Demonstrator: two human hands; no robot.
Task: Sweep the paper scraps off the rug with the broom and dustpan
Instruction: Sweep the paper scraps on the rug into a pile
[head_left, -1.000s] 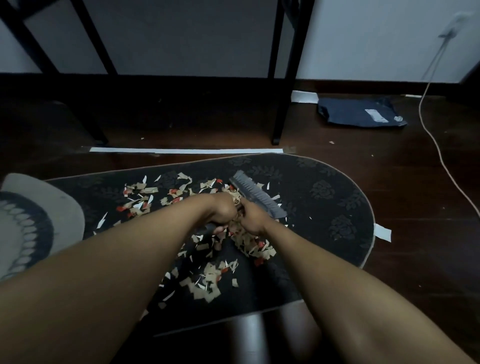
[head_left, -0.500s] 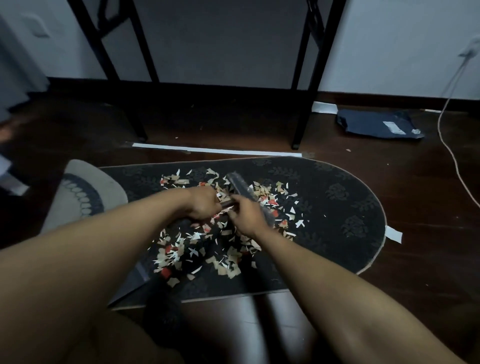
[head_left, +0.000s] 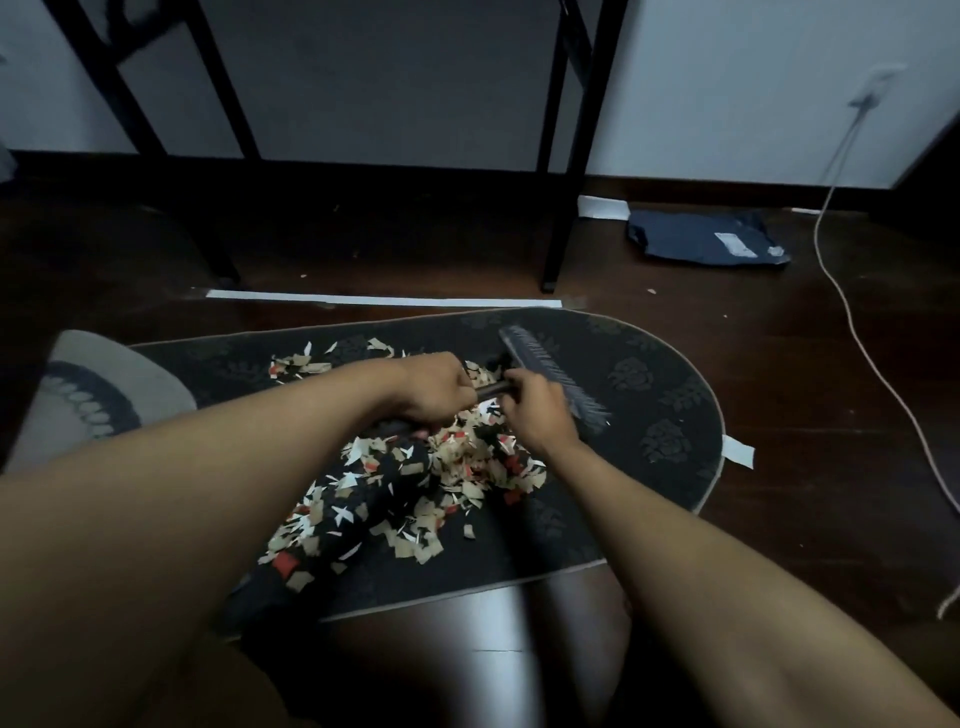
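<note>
A dark oval rug (head_left: 654, 395) with a flower pattern lies on the wooden floor. Beige, white and red paper scraps (head_left: 462, 462) are heaped across its middle. My left hand (head_left: 436, 387) and my right hand (head_left: 537, 413) both grip the dark handle (head_left: 491, 388) of a broom. Its grey bristle head (head_left: 550, 376) sits on the rug just right of the heap. A long dark shape (head_left: 358, 499) under the scraps runs toward the lower left. I cannot tell whether this is the dustpan.
Black table legs (head_left: 563, 208) stand beyond the rug, with a white strip (head_left: 384, 300) on the floor before them. A blue bag (head_left: 701, 239) and a white cable (head_left: 857, 322) lie at the right. A grey rug (head_left: 93, 395) overlaps the left end.
The broom head went from the right of the scraps into their middle, then back out to the right side. The scraps are now bunched closer below my hands.
</note>
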